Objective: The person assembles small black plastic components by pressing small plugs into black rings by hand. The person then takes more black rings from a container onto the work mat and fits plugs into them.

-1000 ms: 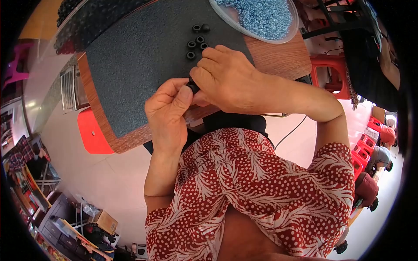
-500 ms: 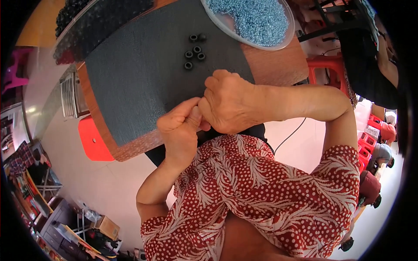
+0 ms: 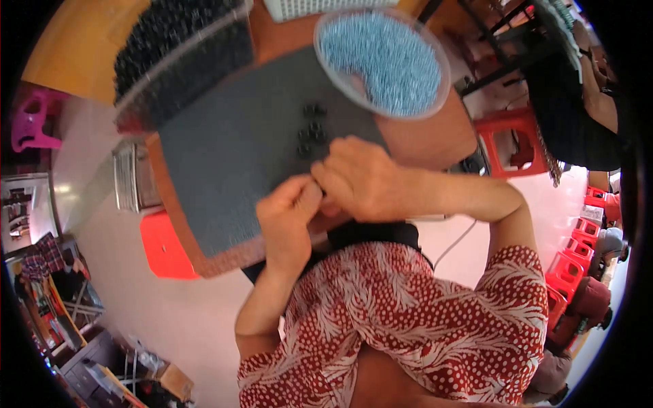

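Note:
My left hand (image 3: 289, 214) is closed, its thumb and fingers pinched together near the table's front edge. Right beside it, my right hand (image 3: 364, 183) is closed too, knuckles up, and the fingertips of both meet. Whatever lies between them is hidden by the fingers. Just beyond the hands, several small black ring-shaped parts (image 3: 314, 128) lie loosely grouped on a dark grey mat (image 3: 231, 149); motion blurs them.
A clear bin (image 3: 183, 85) heaped with small black parts stands at the far left. At the far right is a round clear tub (image 3: 443, 75) of shiny blue bits (image 3: 394, 61), with a white basket (image 3: 306, 8) behind. Red stools (image 3: 513, 139) and seated people are to the right.
The whole view has shifted, so the table and tubs appear lower and the white basket shows at the top. My hands remain closed together at the mat's near side.

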Demonstrator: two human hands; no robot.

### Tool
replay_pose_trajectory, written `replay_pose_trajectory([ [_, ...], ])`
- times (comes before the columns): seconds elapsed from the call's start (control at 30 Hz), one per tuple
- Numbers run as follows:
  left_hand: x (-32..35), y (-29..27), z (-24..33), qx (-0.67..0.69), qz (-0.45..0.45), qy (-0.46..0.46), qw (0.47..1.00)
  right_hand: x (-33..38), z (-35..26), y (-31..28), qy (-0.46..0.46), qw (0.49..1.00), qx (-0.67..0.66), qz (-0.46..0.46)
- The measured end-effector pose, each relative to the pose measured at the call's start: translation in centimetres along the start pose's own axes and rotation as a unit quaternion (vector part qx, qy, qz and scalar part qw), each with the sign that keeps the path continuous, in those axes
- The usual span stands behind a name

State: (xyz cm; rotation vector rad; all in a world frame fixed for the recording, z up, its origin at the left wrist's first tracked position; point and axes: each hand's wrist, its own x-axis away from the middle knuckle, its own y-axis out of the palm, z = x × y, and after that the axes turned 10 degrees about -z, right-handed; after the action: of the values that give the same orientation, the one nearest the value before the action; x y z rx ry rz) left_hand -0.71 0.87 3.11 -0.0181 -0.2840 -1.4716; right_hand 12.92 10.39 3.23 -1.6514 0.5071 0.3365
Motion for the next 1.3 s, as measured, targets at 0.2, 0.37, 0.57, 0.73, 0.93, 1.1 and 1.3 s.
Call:
replay_pose_trajectory([
  [0.2,0.8,-0.4,-0.8,0.14,-0.013,0.011,0.99,-0.5,0.0,-1.7,0.005,1.0,0.006,-0.015],
  [0.37,0.3,-1.3,-2.8,0.097,0.038,0.064,0.992,-1.7,4.4,-3.2,0.115,0.986,0.122,-0.002],
  [0.57,-0.6,-2.1,-2.9,0.07,0.076,0.066,0.992,-7.6,20.1,-8.7,0.343,0.927,0.148,0.02],
  [0.73,-1.2,-2.1,-3.2,0.11,0.084,0.081,0.987,-8.5,21.8,-9.5,0.336,0.914,0.206,0.098],
  [0.93,-1.3,-2.7,-3.7,0.091,0.074,0.088,0.989,-3.7,11.4,-0.4,0.107,0.992,-0.034,-0.051],
  [1.1,-0.6,-2.3,-3.0,0.101,0.073,0.088,0.988,-3.3,8.0,0.1,0.024,0.975,0.094,-0.201],
  [1.3,-0.9,-2.2,-3.0,0.108,0.074,0.069,0.989,-3.1,7.3,0.9,0.015,0.967,0.104,-0.231],
])
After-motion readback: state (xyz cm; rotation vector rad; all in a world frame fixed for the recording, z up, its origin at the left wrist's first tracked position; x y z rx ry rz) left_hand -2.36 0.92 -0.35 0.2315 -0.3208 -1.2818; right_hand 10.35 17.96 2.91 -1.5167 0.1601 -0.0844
